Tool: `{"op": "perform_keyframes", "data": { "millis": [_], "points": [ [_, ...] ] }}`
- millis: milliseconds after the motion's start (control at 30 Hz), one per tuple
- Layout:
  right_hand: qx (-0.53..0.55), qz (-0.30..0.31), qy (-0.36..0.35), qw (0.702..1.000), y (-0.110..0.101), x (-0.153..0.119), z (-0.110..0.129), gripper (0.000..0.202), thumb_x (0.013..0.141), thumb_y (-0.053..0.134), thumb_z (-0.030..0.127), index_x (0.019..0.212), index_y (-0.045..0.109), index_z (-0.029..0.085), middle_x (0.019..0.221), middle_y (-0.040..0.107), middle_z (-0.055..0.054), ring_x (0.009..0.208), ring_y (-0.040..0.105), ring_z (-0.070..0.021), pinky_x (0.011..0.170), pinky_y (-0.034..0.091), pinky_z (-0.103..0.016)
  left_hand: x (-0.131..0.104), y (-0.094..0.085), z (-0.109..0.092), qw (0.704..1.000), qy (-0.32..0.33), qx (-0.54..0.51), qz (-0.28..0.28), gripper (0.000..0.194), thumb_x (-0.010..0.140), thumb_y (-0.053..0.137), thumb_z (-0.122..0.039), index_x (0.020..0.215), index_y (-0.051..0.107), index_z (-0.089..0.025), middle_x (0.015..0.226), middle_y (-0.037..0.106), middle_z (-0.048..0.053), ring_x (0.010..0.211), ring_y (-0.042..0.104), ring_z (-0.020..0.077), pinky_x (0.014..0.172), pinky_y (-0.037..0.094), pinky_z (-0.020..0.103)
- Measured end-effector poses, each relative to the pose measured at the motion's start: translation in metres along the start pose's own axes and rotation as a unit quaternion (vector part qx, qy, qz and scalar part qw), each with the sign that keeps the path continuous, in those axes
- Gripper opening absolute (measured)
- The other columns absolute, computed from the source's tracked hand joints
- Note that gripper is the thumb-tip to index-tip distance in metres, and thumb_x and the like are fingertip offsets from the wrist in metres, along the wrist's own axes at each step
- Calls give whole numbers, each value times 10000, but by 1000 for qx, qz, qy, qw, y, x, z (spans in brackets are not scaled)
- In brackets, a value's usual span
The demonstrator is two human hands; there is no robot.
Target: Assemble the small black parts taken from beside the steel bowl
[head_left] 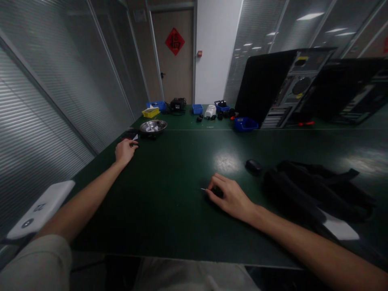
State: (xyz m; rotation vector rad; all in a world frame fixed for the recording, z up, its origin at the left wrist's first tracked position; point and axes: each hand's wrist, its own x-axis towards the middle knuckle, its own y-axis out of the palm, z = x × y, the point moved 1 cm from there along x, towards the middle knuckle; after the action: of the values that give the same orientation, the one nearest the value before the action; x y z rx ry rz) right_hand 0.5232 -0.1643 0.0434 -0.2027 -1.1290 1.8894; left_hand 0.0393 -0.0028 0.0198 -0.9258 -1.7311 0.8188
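Observation:
My left hand is at the left edge of the green table. Its thumb and forefinger are close together, and whatever may be between them is too small to make out. Just beyond those fingertips are a dark red and black item, partly hidden by the hand, and a small white piece. A shiny metal bowl with whitish pieces in it stands farther back. Nearer the table's middle, my right hand is closed in a pinch on a thin pale sliver, which points left just above the tabletop.
A black mouse and a black bag lie to the right. Along the back are a yellow tray, blue bins, a black device and a white object. A computer tower stands back right.

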Motion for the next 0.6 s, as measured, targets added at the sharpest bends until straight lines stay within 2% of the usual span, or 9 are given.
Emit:
{"op": "perform_keyframes", "data": {
  "millis": [200,367,600],
  "points": [
    [-3,-1,1,1000,0,0,2,83,994,600,264,934,623,210,937,602,-16,741,578,-141,637,430,-277,1,3,2,999,3,37,-6,278,924,662,-302,1158,778,-205,1190,719,93,1053,664,276,936,512,373],
    [1,0,1,1000,-1,1,3,74,991,600,251,933,620,211,934,597,-9,721,575,-133,629,421,-277,3,2,4,997,47,65,13,304,944,615,-260,1194,762,-170,1206,694,131,1129,643,298,1027,486,396],
    [0,3,0,1000,0,0,1,73,993,599,258,940,620,212,942,601,-15,733,578,-138,630,430,-276,1,5,4,993,69,92,19,308,959,574,-258,1199,724,-138,1248,635,162,1157,617,315,1014,504,409]
  ]
}}
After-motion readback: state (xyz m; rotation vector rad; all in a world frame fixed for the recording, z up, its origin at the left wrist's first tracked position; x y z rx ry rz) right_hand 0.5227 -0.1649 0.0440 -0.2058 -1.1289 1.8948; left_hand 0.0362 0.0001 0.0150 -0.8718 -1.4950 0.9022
